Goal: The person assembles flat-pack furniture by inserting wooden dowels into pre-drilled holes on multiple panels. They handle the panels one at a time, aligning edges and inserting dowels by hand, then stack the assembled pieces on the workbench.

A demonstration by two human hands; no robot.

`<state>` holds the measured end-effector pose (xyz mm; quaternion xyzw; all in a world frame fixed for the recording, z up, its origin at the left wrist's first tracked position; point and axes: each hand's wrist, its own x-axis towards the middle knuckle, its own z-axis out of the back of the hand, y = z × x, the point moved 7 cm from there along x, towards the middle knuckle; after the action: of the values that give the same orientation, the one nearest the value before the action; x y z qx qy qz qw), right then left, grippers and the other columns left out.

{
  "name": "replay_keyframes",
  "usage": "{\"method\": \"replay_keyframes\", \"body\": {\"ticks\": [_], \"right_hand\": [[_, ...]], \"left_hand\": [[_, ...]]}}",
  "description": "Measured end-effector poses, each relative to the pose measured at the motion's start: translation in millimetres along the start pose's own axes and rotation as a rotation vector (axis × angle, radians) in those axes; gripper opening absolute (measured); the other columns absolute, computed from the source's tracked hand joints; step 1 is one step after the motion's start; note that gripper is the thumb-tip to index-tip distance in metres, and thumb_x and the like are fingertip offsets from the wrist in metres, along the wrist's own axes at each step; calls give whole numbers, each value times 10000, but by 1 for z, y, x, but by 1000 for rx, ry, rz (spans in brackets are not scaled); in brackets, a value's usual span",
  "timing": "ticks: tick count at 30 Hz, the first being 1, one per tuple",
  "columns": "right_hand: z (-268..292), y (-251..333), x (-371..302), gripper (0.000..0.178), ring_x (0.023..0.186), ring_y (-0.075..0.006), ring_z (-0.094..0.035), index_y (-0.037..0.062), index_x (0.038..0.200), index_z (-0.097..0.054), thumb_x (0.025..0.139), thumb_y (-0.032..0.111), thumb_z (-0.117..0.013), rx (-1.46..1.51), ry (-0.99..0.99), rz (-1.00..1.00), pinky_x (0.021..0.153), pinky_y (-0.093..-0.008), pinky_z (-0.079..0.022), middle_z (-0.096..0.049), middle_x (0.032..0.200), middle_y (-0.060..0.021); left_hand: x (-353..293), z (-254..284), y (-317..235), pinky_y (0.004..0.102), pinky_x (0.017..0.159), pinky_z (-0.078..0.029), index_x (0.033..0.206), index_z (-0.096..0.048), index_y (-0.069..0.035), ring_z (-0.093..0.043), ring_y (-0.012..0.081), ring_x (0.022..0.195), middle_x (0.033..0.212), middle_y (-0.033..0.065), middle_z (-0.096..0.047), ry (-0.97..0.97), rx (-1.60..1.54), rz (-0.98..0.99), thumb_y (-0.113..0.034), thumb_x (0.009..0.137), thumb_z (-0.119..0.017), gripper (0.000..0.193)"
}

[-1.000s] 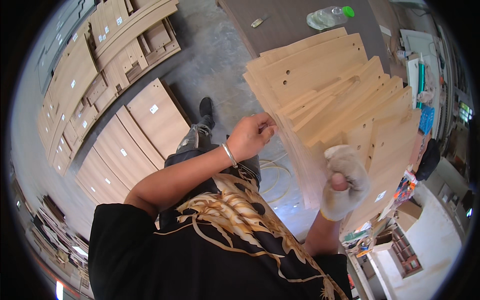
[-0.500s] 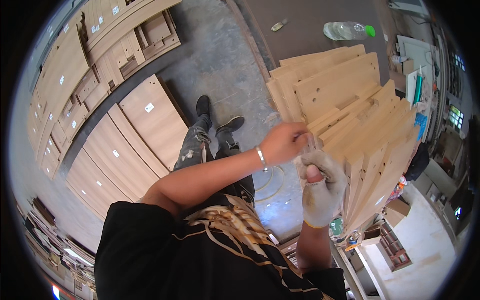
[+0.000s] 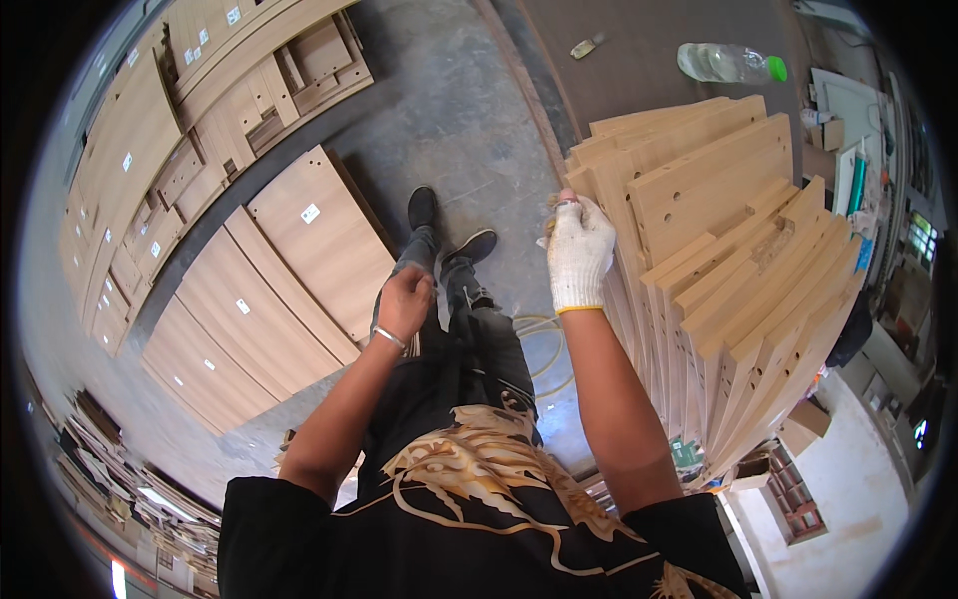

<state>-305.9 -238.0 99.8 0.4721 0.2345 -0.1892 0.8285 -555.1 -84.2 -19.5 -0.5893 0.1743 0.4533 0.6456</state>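
My bare left hand [image 3: 406, 303], with a silver bracelet at its wrist, hangs in front of my thigh with its fingers curled in. Whatever it may hold is hidden. A white knit glove with a yellow cuff covers my right hand [image 3: 580, 258], a bare fingertip poking out at the top. That hand is closed beside the near edge of a stack of light wooden boards [image 3: 714, 185]; a small pale bit shows at its fingers, too small to name. The boards stand fanned side by side, several with drilled holes along their faces and edges.
Beyond the boards, a clear plastic bottle with a green cap [image 3: 723, 64] lies on a dark brown surface [image 3: 639, 75] near a small pale object [image 3: 584, 48]. Large wood panels [image 3: 269, 290] with white labels lie at left. A thin yellowish hose [image 3: 544, 374] curves on the floor.
My hands have come apart. The left has drawn back to my thigh, while the right has moved forward and left, turning its back upward, to the boards' near edge.
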Motion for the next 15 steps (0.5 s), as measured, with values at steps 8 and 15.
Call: {"method": "replay_keyframes", "body": {"ticks": [8,15], "right_hand": [[-3,-4,1,399,521,-131,-570,-4,802,-657,1061,295,-605,-18,-102,-103,501,-309,-449,-608,621,-52],[-11,-24,0,255,535,-116,-572,7,941,-693,1041,229,-619,350,-37,-220,495,-306,-514,-710,808,-77]], "left_hand": [[6,-28,-9,311,608,-508,939,-688,28,-641,152,629,706,88,-675,111,-106,-24,-130,997,-610,186],[13,-33,-75,282,615,-513,968,-670,36,-635,118,646,728,65,-672,216,-45,-103,-119,1031,-589,186]]}}
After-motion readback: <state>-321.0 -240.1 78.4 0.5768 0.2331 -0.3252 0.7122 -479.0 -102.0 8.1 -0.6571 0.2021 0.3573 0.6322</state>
